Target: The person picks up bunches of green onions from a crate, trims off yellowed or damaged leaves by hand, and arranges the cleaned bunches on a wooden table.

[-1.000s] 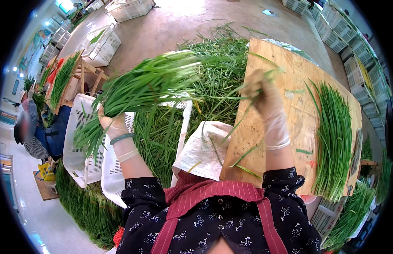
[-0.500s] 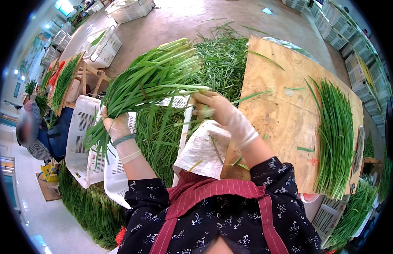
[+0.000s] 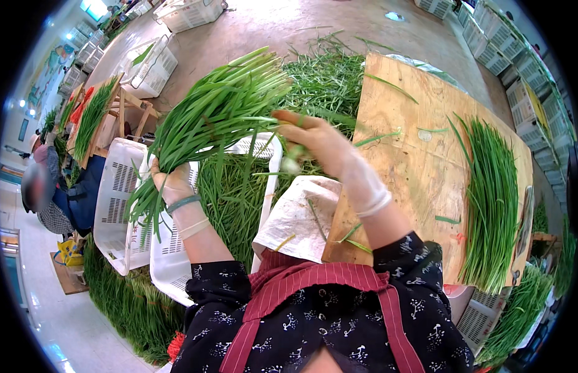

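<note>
My left hand [image 3: 173,181], in a thin pale glove, is closed round the leafy part of a large bunch of garlic chives [image 3: 217,109]. Their pale stem ends point up and to the right, while the leaf tips droop below my wrist. At the stem side, my gloved right hand [image 3: 323,146] is closed, its fingertips on stalks at the bunch's lower edge; some fingers are smeared by motion. A small pale blurred bit hangs under that hand. Below the bunch stands a white plastic crate [image 3: 274,171] with more chives in it.
At right, a wooden board [image 3: 407,168] bears a neat row of chives [image 3: 491,205]. Loose green trimmings [image 3: 326,81] are heaped beyond the crate. A white cloth [image 3: 298,217] lies before me. Bundled chives [image 3: 127,304] stand lower left; a person [image 3: 43,180] works at far left.
My right hand has moved left and slightly up along the stem side of the bunch. The bunch has tilted a little upward; my left hand stays nearly in place.
</note>
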The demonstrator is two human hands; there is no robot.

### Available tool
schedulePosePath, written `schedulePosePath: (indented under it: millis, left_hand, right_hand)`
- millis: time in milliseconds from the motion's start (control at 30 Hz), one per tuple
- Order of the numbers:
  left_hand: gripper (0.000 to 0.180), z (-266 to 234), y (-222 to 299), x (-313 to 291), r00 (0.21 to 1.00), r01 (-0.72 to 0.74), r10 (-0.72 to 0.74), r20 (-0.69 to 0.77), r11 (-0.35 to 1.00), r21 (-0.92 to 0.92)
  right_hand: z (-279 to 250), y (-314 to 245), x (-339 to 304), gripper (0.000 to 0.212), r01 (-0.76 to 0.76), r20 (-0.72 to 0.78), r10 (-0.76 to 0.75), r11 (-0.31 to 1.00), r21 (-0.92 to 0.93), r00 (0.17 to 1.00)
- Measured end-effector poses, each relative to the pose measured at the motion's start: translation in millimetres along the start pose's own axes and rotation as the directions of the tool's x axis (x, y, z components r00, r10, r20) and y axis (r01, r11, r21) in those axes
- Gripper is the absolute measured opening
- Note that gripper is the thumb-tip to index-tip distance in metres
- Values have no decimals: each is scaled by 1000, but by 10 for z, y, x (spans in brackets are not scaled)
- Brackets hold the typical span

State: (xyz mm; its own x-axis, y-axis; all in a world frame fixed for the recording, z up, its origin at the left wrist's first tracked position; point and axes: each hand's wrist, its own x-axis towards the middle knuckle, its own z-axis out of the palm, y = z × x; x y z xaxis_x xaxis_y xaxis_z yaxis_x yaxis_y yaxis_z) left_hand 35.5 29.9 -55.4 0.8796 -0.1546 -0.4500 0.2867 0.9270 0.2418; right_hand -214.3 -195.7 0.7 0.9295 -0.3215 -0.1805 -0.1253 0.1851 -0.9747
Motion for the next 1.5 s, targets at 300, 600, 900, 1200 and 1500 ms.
schedulePosePath:
  millis: [300,600,900,1200,1500]
  left_hand:
    - [35,-279,15,98,985,62,-73,154,995,73]
    - [35,-211,-130,-4,989,8,-23,148,995,102]
    - [35,-117,-157,-257,993,-17,4,115,993,116]
    - [34,-128,-146,-216,989,36,-58,138,988,151]
    - [35,-224,155,-119,994,-81,69,79,985,153]
  right_hand:
    - [368,293,-144,24,-9,235,-1,999,40,972]
    - [233,153,-263,30,-204,173,133,836,509,976]
    - [289,158,-90,38,-172,-5,204,834,524,979]
    - [149,84,-112,26,-27,188,-14,977,211,982]
    - [-605,-499,-755,28,318,-352,-302,948,-12,886]
